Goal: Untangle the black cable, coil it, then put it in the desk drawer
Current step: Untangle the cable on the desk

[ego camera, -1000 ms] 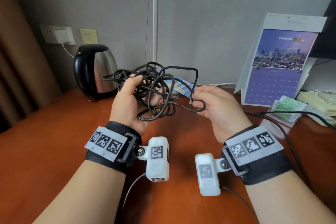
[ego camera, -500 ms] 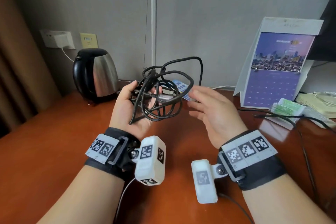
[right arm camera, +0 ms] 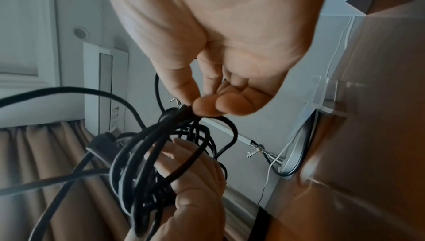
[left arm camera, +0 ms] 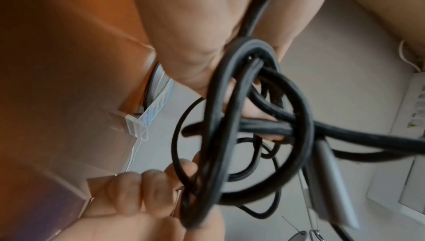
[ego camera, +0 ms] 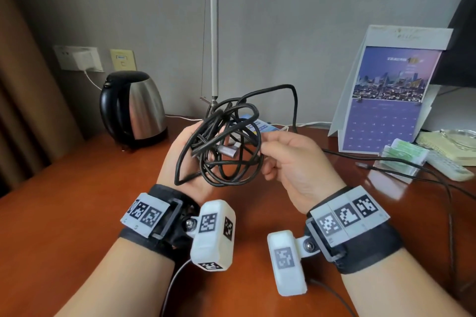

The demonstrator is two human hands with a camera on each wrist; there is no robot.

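The black cable (ego camera: 224,184) is a tangled bundle of loops held above the desk, with a silver connector (ego camera: 228,150) in its middle. My left hand (ego camera: 188,162) is palm up under the bundle, its fingers curled through the loops (left arm camera: 260,130). My right hand (ego camera: 262,147) is at the bundle's right side. In the right wrist view its thumb and fingertips (right arm camera: 202,106) pinch a strand of the cable (right arm camera: 147,154) just above my left hand (right arm camera: 197,190). One long loop arches up behind the bundle. No drawer is in view.
On the wooden desk (ego camera: 77,213) a steel kettle (ego camera: 134,110) stands at the back left and a purple calendar (ego camera: 386,100) at the back right. A second black wire (ego camera: 412,170) runs across the right side past green packets (ego camera: 401,157). A lamp pole (ego camera: 213,33) rises behind the bundle.
Half a second ago my right hand was open beside the bundle; now it pinches a strand at the bundle's right side. The bundle has turned a little in my left hand.
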